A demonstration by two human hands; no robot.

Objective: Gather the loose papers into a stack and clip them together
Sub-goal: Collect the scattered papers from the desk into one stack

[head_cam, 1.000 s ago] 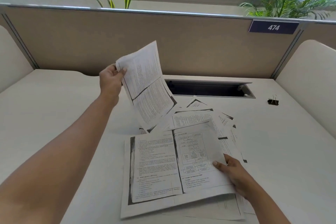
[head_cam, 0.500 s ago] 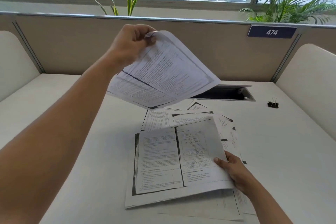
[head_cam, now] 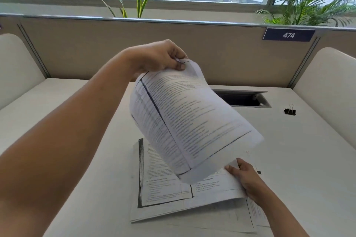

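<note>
My left hand (head_cam: 161, 57) pinches the top edge of a printed sheet (head_cam: 185, 117), which hangs curved and blurred in the air above the desk. Under it lies a stack of printed papers (head_cam: 163, 196) on the white desk. My right hand (head_cam: 244, 177) holds the stack's right edge, thumb on top of the upper page. More loose sheets (head_cam: 254, 211) stick out under the stack at the right. A black binder clip (head_cam: 289, 110) sits alone at the desk's far right.
A dark cable slot (head_cam: 242, 98) opens in the desk (head_cam: 298, 169) behind the papers. A beige partition (head_cam: 77, 48) with the sign 474 (head_cam: 289, 35) closes the back. Curved white dividers stand at both sides. Plants line the window sill.
My left hand has swung the lifted sheet right and down, from high over the desk's left to over the stack. My right hand stays on the stack's right edge.
</note>
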